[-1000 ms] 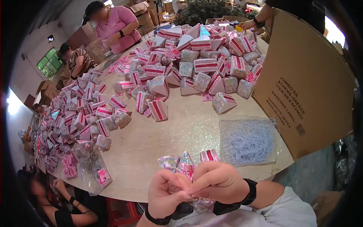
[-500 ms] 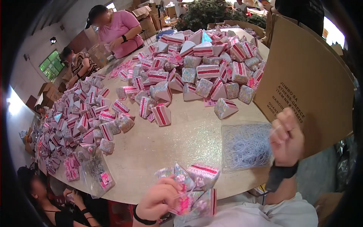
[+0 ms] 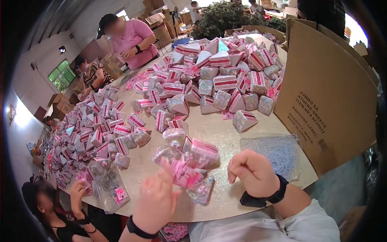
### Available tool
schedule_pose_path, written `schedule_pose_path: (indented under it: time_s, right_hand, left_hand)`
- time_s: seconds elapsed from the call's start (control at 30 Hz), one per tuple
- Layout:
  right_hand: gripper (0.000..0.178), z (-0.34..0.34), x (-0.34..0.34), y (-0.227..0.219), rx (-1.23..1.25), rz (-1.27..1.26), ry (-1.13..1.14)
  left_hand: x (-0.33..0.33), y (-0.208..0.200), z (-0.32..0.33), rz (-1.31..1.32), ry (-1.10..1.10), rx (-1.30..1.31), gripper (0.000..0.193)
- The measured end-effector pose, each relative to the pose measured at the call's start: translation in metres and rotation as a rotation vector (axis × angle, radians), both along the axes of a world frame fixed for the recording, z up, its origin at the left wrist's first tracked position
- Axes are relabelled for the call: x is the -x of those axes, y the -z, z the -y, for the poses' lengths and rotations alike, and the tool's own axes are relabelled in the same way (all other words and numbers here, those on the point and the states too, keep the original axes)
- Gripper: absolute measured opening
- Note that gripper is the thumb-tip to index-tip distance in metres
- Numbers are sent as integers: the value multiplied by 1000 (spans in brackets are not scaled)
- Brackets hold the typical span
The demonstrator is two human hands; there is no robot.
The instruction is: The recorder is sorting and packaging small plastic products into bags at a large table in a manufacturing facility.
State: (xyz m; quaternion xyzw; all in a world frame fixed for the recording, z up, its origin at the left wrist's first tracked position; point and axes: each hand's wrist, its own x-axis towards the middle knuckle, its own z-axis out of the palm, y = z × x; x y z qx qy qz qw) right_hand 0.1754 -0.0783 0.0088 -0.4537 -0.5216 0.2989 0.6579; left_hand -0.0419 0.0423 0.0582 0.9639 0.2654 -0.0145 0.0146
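A bunch of glittery cake-slice ornaments (image 3: 203,151) with pink tags (image 3: 186,173) sits over the table in front of me, slightly blurred. My left hand (image 3: 153,197) is at the bunch's near left side, fingers stretched toward the tags and thumb apart. Its fingertips overlap the tags' edge; the hand does not appear to grip them. To the right of the bunch, my right hand (image 3: 254,173) is closed, its fingers curled and pinched. Whatever they hold, if anything, is too small to make out. Beyond that hand lies a clear bag of thin pale strings (image 3: 278,155).
Large heaps of cake-slice ornaments (image 3: 225,82) cover the table's far side and left. An open cardboard box (image 3: 330,97) stands at the right. A clear bag with a pink tag (image 3: 111,189) lies near left. Co-workers, including one in pink (image 3: 137,38), are around the table.
My left hand has moved the bunch from near my lap forward over the table, and its fingers have opened. My right hand has come down and left from beside the box.
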Motion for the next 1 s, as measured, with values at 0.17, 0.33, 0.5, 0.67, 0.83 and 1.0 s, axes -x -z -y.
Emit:
schedule_pose_path:
  time_s: [0.17,0.33,0.5,0.67,0.83,1.0]
  right_hand:
    - [6,16,18,21,41,361,-179]
    - [12,17,44,43,106,483,-546]
    - [18,12,55,40,-74,478,-588]
    - [21,13,49,19,-196,592,-310]
    - [21,17,48,21,-159,704,-211]
    - [20,20,40,29,-162,703,-144]
  left_hand:
    - [42,37,9,73,-173,537,29]
    - [61,40,47,-168,-417,1437,17]
    - [72,106,78,429,-626,1819,8]
    - [26,119,44,1050,-656,1894,44]
    - [-36,94,43,1526,-666,1855,25]
    - [-28,123,65,1051,-687,1831,25]
